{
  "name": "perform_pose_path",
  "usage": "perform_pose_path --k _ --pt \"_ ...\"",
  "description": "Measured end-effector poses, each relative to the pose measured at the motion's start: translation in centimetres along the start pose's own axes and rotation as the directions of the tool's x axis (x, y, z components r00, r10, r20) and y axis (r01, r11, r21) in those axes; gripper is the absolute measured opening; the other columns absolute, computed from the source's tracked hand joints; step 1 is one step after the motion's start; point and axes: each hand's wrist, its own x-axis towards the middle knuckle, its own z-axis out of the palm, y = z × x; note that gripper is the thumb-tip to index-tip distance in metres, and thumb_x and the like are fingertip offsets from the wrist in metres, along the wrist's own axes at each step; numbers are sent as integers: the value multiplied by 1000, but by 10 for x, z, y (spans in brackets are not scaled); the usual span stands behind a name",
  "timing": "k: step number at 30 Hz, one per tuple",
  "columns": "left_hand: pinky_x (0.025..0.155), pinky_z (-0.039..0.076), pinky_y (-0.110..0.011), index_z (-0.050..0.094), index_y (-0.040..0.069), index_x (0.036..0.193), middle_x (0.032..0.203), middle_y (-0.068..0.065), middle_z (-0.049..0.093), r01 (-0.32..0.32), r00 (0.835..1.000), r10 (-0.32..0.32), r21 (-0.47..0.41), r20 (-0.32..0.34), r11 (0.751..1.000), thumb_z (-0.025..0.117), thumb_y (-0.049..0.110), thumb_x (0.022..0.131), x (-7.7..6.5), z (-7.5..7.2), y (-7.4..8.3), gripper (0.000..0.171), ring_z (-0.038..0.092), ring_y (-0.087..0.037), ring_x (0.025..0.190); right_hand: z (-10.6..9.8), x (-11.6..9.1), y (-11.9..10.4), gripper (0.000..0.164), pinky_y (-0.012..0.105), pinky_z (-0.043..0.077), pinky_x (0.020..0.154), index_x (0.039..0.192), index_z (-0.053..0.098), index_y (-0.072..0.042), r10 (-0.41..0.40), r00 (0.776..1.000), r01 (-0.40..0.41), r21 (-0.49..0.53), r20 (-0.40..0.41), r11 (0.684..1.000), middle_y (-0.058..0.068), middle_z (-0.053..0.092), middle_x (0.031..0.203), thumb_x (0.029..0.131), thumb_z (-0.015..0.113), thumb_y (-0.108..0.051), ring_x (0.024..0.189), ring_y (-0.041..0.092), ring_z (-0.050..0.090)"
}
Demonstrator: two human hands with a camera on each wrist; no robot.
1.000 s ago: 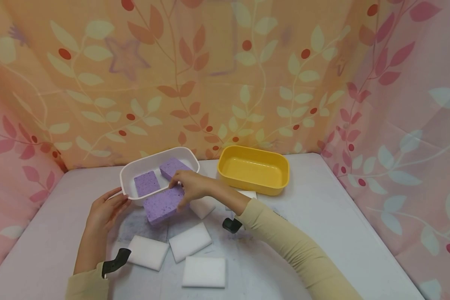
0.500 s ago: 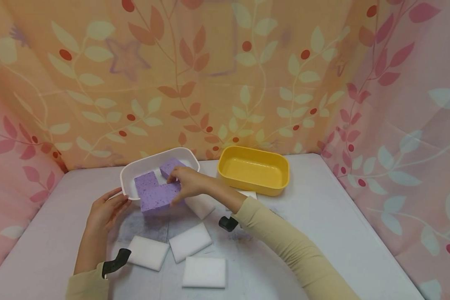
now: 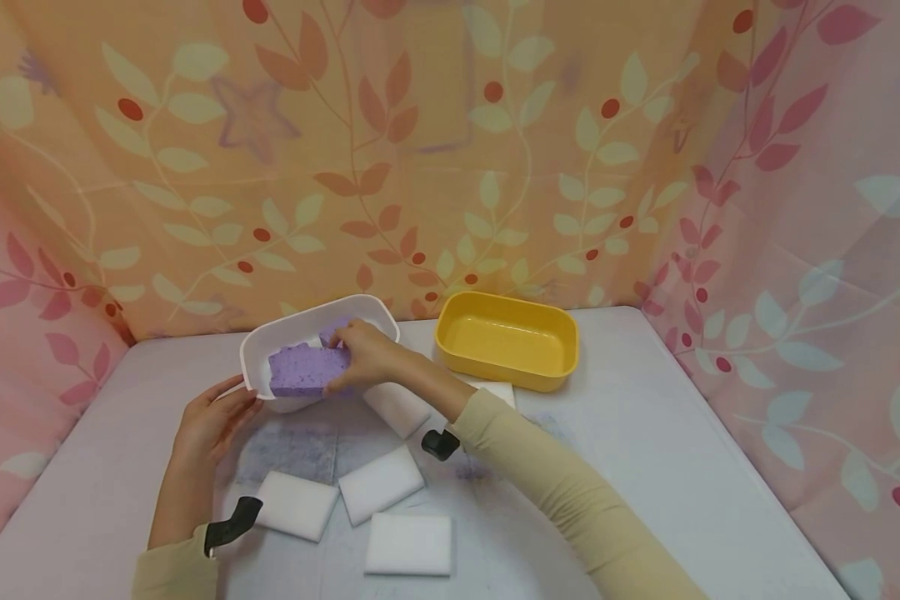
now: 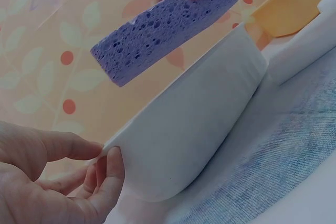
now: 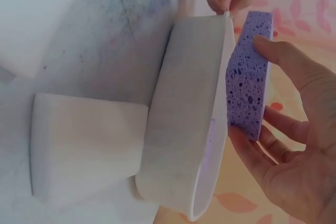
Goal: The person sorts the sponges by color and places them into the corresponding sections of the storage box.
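A purple sponge [image 3: 307, 372] with a pitted surface is gripped between the thumb and fingers of my right hand [image 3: 375, 354]. It hangs just above the near rim of the white tub [image 3: 285, 321], as the left wrist view [image 4: 165, 30] also shows. My left hand [image 3: 213, 417] pinches the tub's rim at its left corner, thumb above and fingers outside. Inside the tub, another purple sponge [image 3: 332, 329] lies partly behind my right hand. The held sponge covers most of the tub's left part, where a further purple sponge is largely hidden.
To the right of the tub stands a yellow tub [image 3: 506, 337]. Several white sponge blocks lie in front, among them one block [image 3: 408, 544] nearest me and another white block [image 3: 397, 408] against the white tub. A patterned curtain [image 3: 450, 167] rises behind the table.
My right hand has carried the purple sponge from in front of the white tub up and back, to over its near rim. The left hand has stayed at the rim.
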Motion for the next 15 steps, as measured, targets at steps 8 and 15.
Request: perform_pose_path --k 8,15 --pt "77 64 -22 68 20 94 86 5 70 -3 1000 3 -12 20 1000 63 -7 100 1 -1 -1 29 73 -8 78 6 11 -3 65 17 42 85 127 70 -8 43 996 -46 -41 -71 998 6 62 119 76 94 -40 102 11 51" --pt "76 64 -22 70 21 88 85 3 72 -11 999 12 -27 34 1000 62 -8 100 1 -2 -1 33 74 -9 79 8 18 -7 66 18 42 83 127 70 -6 86 991 -90 -38 -100 995 7 60 117 78 93 -44 104 13 51"
